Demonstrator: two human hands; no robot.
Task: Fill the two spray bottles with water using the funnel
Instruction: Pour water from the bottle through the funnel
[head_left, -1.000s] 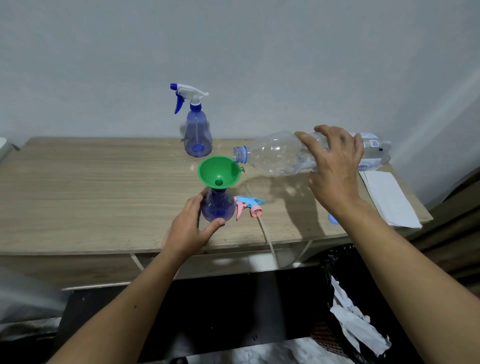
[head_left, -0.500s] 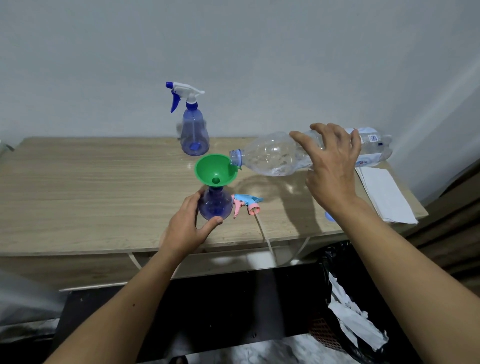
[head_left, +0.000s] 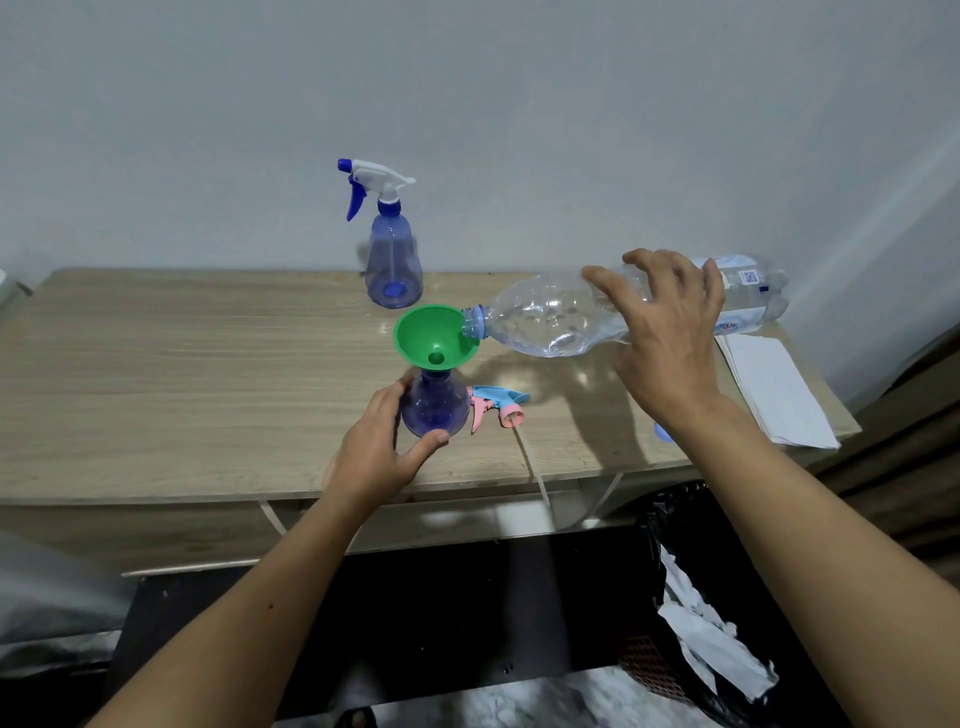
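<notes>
Two hands share the job: the left hand (head_left: 382, 451) is wrapped around the open spray bottle (head_left: 435, 406) standing on the surface (head_left: 182, 364), and the right hand (head_left: 670, 332) is clamped on the water bottle (head_left: 561, 322). Within the last second the water bottle's mouth has come across from beside the funnel (head_left: 434, 338) to over its rim, tipped nearly flat. Pouring looks ready to begin. Behind, the second spray bottle (head_left: 393, 260) stands capped.
</notes>
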